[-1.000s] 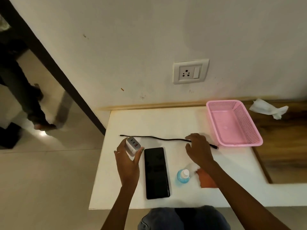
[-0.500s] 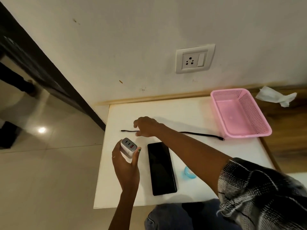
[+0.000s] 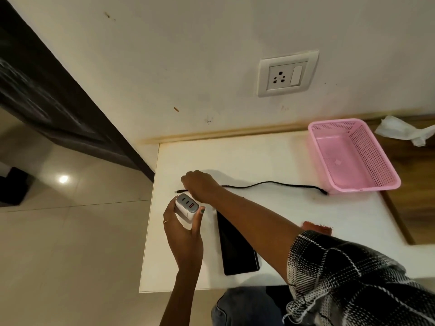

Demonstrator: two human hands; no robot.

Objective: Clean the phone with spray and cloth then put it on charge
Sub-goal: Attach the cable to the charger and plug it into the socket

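Phone: the phone [image 3: 236,247] lies face up on the white bench [image 3: 270,158], under the reaching forearm.
Change: the right hand [image 3: 200,184] has crossed over and now pinches the cable [image 3: 270,184] near its left plug.
Left hand [image 3: 186,234]: grasps the charger [image 3: 187,207], ports up.
Meaning: charging step, I judge.
Around: wall socket [image 3: 287,75], pink basket [image 3: 353,156], orange cloth [image 3: 316,227] half hidden.

A cream wall [image 3: 211,55] with small marks carries a white socket [image 3: 287,73]. Below it stands a white surface [image 3: 259,161] beside a wooden ledge [image 3: 414,184]. Glossy beige floor tiles [image 3: 70,243] reflect a lamp [image 3: 63,179]; a dark door frame [image 3: 70,95] runs diagonally.
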